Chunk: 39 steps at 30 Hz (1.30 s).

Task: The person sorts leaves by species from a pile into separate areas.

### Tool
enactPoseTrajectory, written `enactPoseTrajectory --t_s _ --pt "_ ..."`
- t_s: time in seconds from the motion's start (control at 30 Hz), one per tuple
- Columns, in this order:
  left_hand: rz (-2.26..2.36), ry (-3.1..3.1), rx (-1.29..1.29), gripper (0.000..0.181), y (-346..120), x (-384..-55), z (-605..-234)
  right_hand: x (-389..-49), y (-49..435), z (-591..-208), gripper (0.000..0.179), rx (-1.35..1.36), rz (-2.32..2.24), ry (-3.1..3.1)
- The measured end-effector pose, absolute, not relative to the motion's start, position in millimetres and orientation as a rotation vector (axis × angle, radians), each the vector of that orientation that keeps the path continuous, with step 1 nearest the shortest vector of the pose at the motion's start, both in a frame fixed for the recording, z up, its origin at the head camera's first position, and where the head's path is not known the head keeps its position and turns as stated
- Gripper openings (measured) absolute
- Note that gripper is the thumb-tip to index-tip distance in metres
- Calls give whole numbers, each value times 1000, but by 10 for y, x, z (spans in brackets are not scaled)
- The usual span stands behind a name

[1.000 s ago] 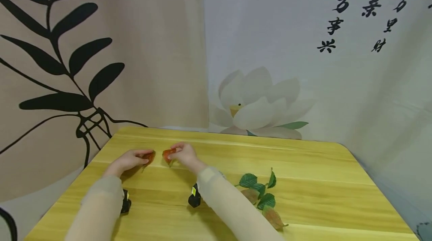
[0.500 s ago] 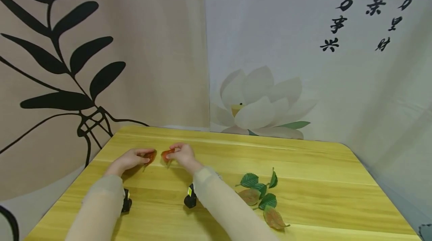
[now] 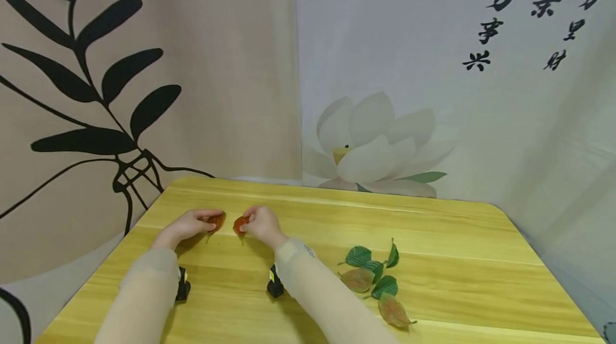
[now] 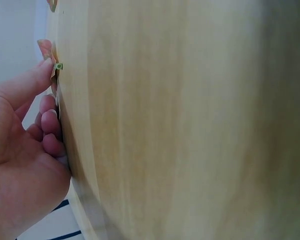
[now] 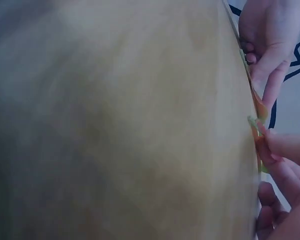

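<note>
Two red-orange artificial leaves are held side by side near the back left of the table. My left hand (image 3: 189,226) pinches one red leaf (image 3: 219,221) between thumb and fingers, its stem pointing down toward me. Just right of it, my right hand (image 3: 264,225) pinches the other red leaf (image 3: 238,224), also stem down. A small gap separates the two leaves in the head view. The left wrist view shows the leaf edge-on at my left fingertips (image 4: 46,70), close over the wood. In the right wrist view, both hands meet near the table surface.
On the yellow wooden table (image 3: 457,258), several green leaves (image 3: 358,256) and two brownish leaves (image 3: 394,312) lie in a loose cluster right of my right forearm. Black wrist devices (image 3: 275,282) hang under both sleeves. A printed curtain (image 3: 231,66) stands behind the table.
My right hand has turned its leaf slightly, so the stem now points more straight down. The left hand keeps its hold in place. The head view has shifted a little.
</note>
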<state>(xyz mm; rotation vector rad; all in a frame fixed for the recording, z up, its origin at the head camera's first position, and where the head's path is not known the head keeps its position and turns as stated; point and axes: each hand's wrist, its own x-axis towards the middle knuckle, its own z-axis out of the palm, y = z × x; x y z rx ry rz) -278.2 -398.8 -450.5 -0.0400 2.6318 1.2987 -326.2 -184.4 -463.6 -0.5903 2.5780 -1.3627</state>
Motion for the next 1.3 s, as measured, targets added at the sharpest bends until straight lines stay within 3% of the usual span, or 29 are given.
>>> enactPoseTrajectory --t_s 0.83,1.3 --pt "1318 2632 2 51 -3939 -2825 -4468 -3261 -1798 -4546 28 -744 -855 2845" --pt "1403 2568 1 50 -4014 -2787 -4529 -3271 -1792 -4642 18 -561 -1475 2496"
